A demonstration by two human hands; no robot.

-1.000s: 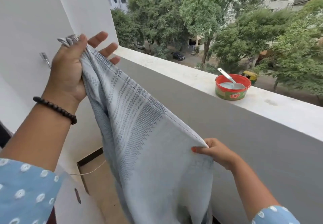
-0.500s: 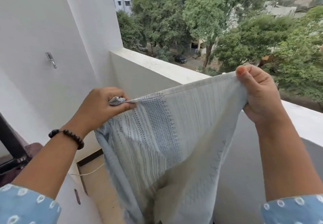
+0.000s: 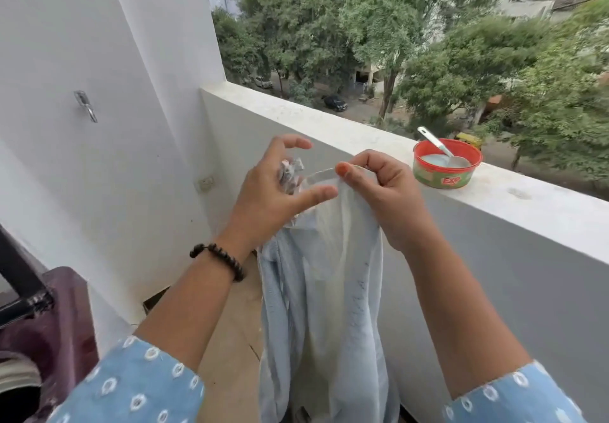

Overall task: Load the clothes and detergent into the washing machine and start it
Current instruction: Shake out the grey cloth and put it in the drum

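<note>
Balcony ledge (image 3: 527, 205), both hands pinching cloth (image 3: 323, 290) — left hand (image 3: 273, 191), right hand (image 3: 379, 188)

A home's upper-floor balcony — white parapet (image 3: 362, 132) across the frame, treetops and street beyond, probably a washing machine (image 3: 43, 330) lower left.
</note>
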